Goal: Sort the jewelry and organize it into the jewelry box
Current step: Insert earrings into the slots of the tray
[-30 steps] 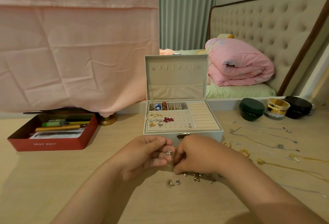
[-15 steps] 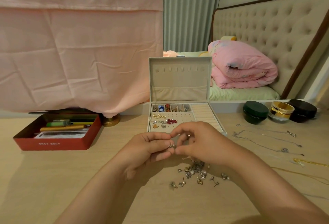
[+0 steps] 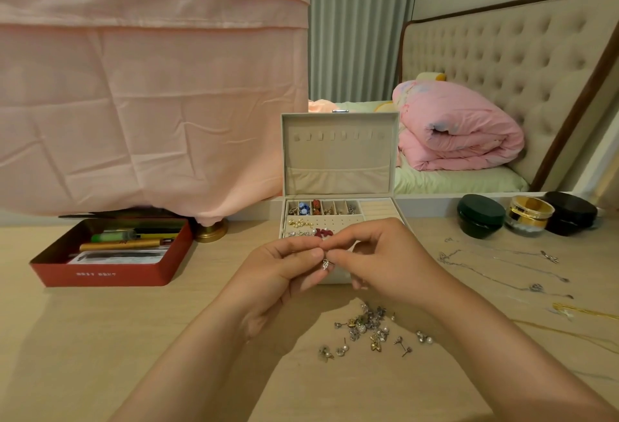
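Holding one small earring (image 3: pixel 326 264) between both hands, just before the open box (image 3: pixel 338 160).

At far left sits a red tin (image 3: pixel 100 274), no part of this job. The left hand (image 3: pixel 278 274) pinches the silver earring with thumb and forefinger; the right hand (image 3: pixel 385 267) pinches its other side, spare fingers loosely curled. It hangs in the air near the box front, where several pieces already sit. To do this well, I judge: grip lightly, keep the post free, then press it straight into an empty hole. Under the right wrist lie loose studs (image 3: pixel 371 329); further right, chains (image 3: pixel 502 270) wait.
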### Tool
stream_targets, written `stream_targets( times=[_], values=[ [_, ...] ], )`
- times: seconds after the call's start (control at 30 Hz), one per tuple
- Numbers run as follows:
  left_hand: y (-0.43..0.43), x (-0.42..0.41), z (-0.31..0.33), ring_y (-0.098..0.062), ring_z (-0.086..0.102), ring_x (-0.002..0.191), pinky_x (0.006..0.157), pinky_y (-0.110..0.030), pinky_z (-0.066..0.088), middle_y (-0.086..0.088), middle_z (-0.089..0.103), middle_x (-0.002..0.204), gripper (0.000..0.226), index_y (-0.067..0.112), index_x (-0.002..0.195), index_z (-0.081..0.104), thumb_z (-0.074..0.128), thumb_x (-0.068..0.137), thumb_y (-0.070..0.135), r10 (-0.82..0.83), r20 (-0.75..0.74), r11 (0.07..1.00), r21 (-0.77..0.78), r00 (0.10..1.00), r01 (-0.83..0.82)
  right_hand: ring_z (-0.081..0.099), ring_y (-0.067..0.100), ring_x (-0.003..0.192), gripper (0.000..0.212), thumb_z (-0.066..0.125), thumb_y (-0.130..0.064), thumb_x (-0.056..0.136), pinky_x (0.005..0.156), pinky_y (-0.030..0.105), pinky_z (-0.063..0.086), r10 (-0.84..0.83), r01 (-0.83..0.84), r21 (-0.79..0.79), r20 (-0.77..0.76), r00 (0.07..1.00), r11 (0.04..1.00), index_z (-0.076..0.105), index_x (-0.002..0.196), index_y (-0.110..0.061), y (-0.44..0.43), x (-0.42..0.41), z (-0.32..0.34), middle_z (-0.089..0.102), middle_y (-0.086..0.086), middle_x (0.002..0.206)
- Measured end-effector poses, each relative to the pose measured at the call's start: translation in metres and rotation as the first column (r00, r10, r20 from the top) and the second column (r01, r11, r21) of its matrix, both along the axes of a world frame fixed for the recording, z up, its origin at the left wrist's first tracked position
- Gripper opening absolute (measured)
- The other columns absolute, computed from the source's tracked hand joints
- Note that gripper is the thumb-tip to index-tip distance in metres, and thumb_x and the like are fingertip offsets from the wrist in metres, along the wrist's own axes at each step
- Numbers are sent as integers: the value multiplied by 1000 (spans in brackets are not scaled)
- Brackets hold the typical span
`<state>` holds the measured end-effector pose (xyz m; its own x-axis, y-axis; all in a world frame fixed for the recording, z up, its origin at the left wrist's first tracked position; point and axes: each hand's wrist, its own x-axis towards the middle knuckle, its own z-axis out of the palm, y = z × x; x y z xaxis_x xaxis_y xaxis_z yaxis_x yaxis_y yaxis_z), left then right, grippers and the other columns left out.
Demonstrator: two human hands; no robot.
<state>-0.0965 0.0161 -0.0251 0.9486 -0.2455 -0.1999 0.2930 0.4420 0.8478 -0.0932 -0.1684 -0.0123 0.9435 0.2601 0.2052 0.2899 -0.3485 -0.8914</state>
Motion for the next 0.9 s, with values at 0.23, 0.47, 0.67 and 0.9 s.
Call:
stream_targets(
  times=[0.23, 0.47, 0.67, 0.9],
  values=[
    [-13, 11, 12, -16, 72, 72, 65, -20, 60, -15, 73, 90, 23, 0, 105, 67, 66, 83, -7, 69, 70, 997, 16, 995, -70, 60, 26, 50, 6, 76, -10, 88, 43, 31, 52, -40, 36, 207, 14, 999, 978, 79, 87, -15, -1, 9, 4, 72, 13, 72],
    [-16, 31, 31, -17, 70, 73, 65, -21, 60, -16, 69, 92, 23, 0, 113, 64, 62, 91, -4, 56, 209, 987, 133, 976, -85, 62, 29, 53, 9, 75, -6, 87, 49, 36, 57, -70, 58, 205, 52, 996, 977, 79, 85, -14, -4, 28, 16, 72, 11, 67],
    [6, 46, 38, -19, 73, 81, 76, -28, 61, -14, 76, 93, 21, 5, 110, 69, 67, 90, 3, -6, 374, 939, 322, 927, -123, 60, 21, 53, 7, 71, -13, 93, 43, 28, 49, -38, 37, 168, 3, 999, 985, 76, 88, -11, 11, 52, 30, 71, 7, 74],
    [33, 68, 35, -15, 68, 77, 73, -28, 60, -10, 75, 94, 20, 9, 114, 70, 59, 97, 7, -5, 432, 912, 372, 902, -173, 57, 15, 52, 12, 65, -16, 98, 40, 25, 45, 63, -26, 242, -149, 987, 970, 73, 92, -10, 39, 76, 37, 68, 0, 74]
  ],
)
